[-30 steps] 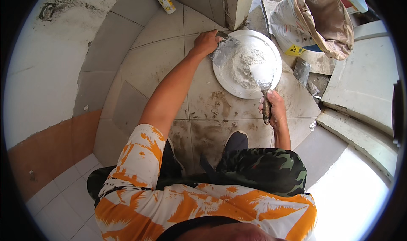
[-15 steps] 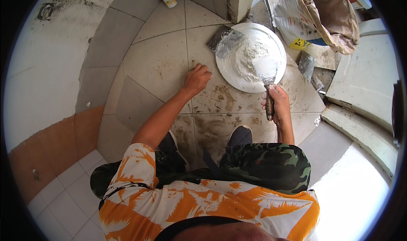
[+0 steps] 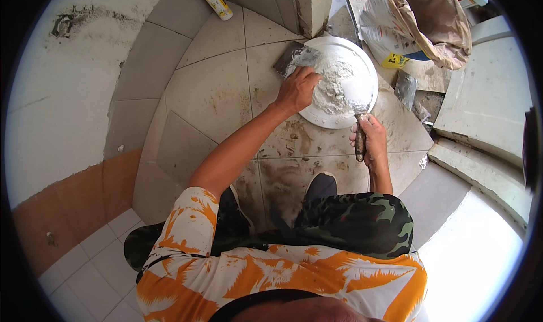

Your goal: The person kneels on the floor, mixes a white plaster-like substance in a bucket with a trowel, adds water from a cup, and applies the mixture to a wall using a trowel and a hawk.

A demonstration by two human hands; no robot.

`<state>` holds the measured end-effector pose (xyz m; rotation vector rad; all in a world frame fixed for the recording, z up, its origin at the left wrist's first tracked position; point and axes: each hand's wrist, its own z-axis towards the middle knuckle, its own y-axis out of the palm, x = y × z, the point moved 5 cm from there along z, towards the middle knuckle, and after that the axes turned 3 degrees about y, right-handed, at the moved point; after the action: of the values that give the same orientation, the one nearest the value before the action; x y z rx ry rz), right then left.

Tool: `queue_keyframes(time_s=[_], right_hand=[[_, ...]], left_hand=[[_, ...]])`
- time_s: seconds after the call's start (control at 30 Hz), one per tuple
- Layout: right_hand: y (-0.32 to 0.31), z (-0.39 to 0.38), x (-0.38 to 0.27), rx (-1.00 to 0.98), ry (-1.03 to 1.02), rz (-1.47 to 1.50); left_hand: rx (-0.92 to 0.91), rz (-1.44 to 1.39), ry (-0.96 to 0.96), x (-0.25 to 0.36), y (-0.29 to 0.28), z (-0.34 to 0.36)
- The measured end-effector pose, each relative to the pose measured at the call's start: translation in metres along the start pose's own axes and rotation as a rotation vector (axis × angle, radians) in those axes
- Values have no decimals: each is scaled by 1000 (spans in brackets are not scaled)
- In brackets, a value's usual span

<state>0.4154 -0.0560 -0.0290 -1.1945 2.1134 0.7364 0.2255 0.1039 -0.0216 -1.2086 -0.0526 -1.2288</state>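
1. Nearest the camera, the person crouches in an orange-and-white shirt [image 3: 271,277] and camouflage shorts [image 3: 356,223]; a dark shoe [image 3: 321,187] stands on the stained floor tiles [image 3: 215,95].
2. The right hand [image 3: 370,138], at 1 o'clock from the shoe, is closed around the handle of a putty knife [image 3: 360,135]; its blade meets the near rim of the white round plate [image 3: 359,53].
3. The left hand [image 3: 298,90], fingers curled, rests on the plate's 9 o'clock rim beside the heap of white paste [image 3: 334,87]; whether it grips anything cannot be told.
4. A second flat scraper [image 3: 291,59] overlaps the plate's edge at 10 o'clock.
5. Bare tile lies open to 9 o'clock of the plate.
6. Slabs [image 3: 486,107] crowd the 3 o'clock side.
7. Farthest, an open sack [image 3: 430,16] sits at 1 o'clock, a tube [image 3: 214,0] at 11 o'clock.
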Motion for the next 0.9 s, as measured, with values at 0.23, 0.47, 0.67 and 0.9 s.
queue_keyframes(time_s=[0.23,0.47,0.67,0.9], right_hand=[[2,-1,-2,23,-8,-70],[6,0,-3,36,-15,-58],[1,3,0,43,-26,-106],[8,-3,-7,131,-298,-399]], left_hand=[[-181,-123,-241,-26,25,4],[-162,-403,-215,-28,30,-1],[-223,-1137,-656,-36,16,0],[-226,-861,-572,-23,12,7]])
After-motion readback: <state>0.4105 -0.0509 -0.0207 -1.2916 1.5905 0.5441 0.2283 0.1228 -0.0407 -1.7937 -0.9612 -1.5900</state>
